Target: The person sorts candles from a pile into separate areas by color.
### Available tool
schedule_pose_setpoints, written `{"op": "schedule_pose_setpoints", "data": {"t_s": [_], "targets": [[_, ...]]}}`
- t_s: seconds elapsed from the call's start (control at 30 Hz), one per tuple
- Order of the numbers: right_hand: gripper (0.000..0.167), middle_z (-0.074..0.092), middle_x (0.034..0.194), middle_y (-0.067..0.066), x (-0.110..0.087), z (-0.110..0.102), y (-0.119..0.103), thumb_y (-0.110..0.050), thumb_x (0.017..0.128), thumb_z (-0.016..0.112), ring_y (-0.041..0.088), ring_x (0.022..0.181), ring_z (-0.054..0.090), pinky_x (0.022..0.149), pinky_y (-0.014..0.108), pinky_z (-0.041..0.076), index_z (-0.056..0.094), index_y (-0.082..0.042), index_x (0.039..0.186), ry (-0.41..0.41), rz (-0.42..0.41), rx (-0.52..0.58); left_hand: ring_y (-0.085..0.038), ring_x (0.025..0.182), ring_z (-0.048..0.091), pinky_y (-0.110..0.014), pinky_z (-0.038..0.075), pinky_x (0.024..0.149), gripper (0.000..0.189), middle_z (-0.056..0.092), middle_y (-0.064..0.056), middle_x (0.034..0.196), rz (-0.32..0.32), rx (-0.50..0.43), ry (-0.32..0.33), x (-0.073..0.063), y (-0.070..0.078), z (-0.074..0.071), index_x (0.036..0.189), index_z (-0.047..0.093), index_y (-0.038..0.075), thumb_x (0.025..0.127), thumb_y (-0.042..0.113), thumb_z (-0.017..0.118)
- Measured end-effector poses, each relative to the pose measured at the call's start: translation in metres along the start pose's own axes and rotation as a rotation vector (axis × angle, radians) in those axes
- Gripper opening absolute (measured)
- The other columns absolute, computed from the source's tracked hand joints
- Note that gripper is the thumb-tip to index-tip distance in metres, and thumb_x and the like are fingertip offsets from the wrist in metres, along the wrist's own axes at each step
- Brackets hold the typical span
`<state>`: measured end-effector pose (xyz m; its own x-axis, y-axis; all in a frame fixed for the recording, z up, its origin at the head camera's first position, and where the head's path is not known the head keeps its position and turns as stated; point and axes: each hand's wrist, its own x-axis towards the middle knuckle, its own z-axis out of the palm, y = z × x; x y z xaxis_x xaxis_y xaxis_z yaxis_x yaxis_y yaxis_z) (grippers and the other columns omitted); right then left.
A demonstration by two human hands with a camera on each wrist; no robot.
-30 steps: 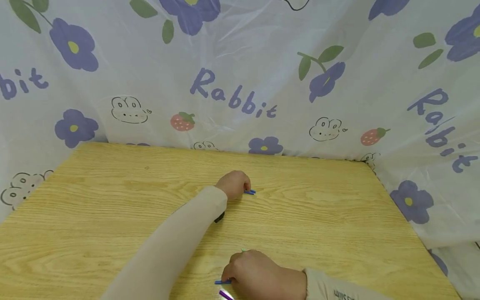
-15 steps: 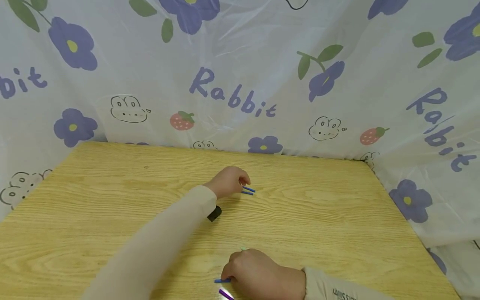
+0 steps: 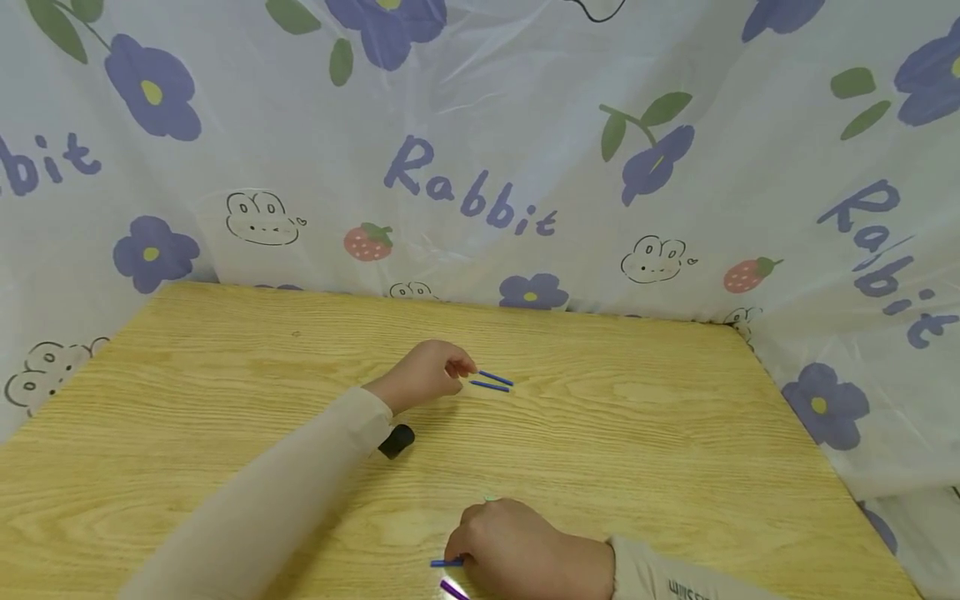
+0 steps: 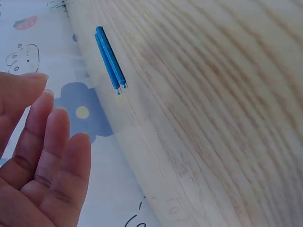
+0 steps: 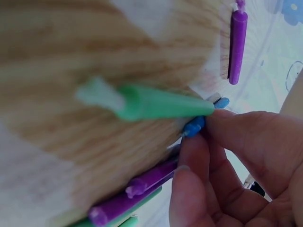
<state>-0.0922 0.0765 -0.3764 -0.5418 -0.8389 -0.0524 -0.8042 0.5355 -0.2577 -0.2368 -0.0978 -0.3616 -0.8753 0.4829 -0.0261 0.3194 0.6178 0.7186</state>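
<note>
The right hand (image 3: 528,542) pinches a blue candle (image 5: 194,126); the left hand (image 3: 423,375) is released beside two others

At the near edge of the head view, the right hand's thumb and fingers grasp the slim blue candle low over the wood-grain counter (image 3: 637,450). A green candle (image 5: 161,103) meets the thumb tip in the right wrist view; whether it is gripped too, I cannot tell. One purple candle (image 5: 238,47) lies apart from the fingers, while two more purple candles (image 5: 154,177) lie near them, with green pieces (image 5: 129,222) showing partly beneath.

Farther back on the counter, the left hand's fingers are loosely curved and grasp nothing. Just beside their tips, not touched, a pair of blue candles (image 3: 491,386) lies close together at a slight angle. A black object (image 3: 396,442) sits by the left wrist. Behind the counter hangs a white sheet (image 3: 480,100) printed with purple flowers, strawberries, rabbit faces and "Rabbit".
</note>
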Motion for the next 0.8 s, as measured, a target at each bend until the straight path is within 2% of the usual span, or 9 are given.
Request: {"op": "schedule_pose_setpoints", "data": {"t_s": [0.2, 0.37, 0.53, 0.8], "targets": [[0.018, 0.064, 0.077, -0.014, 0.0, 0.0, 0.0, -0.006, 0.085, 0.071, -0.01, 0.071, 0.051, 0.061, 0.006, 0.037, 0.078, -0.023, 0.086, -0.004, -0.003, 0.004, -0.024, 0.097, 0.06, -0.038, 0.05, 0.086, 0.026, 0.066, -0.012, 0.106, 0.029, 0.014, 0.017, -0.013, 0.002, -0.003, 0.111, 0.067, 0.0, 0.086, -0.003, 0.063], [0.021, 0.061, 0.072, -0.014, 0.0, 0.002, 0.001, -0.004, 0.083, 0.07, -0.01, 0.067, 0.048, 0.058, 0.006, 0.034, 0.076, -0.023, 0.082, 0.035, -0.033, -0.015, -0.023, 0.098, 0.059, -0.04, 0.049, 0.086, 0.025, 0.066, -0.011, 0.107, 0.032, 0.026, 0.04, -0.024, 0.004, -0.006, 0.112, 0.067, 0.002, 0.087, 0.0, 0.064], [0.021, 0.062, 0.072, -0.014, -0.001, 0.003, 0.003, -0.003, 0.082, 0.07, -0.01, 0.068, 0.049, 0.059, 0.006, 0.035, 0.077, -0.023, 0.083, 0.054, -0.047, -0.006, -0.021, 0.097, 0.059, -0.039, 0.05, 0.084, 0.025, 0.065, -0.009, 0.106, 0.045, -0.006, 0.066, -0.038, 0.008, -0.009, 0.112, 0.068, 0.003, 0.087, 0.001, 0.065], [0.021, 0.065, 0.078, -0.014, -0.002, 0.002, 0.002, -0.004, 0.081, 0.071, -0.008, 0.075, 0.055, 0.064, 0.007, 0.041, 0.078, -0.022, 0.086, 0.032, -0.019, -0.008, -0.019, 0.094, 0.059, -0.033, 0.051, 0.079, 0.026, 0.065, -0.006, 0.104, 0.086, -0.093, 0.058, -0.066, 0.015, -0.013, 0.114, 0.067, 0.005, 0.088, 0.004, 0.067]]}}
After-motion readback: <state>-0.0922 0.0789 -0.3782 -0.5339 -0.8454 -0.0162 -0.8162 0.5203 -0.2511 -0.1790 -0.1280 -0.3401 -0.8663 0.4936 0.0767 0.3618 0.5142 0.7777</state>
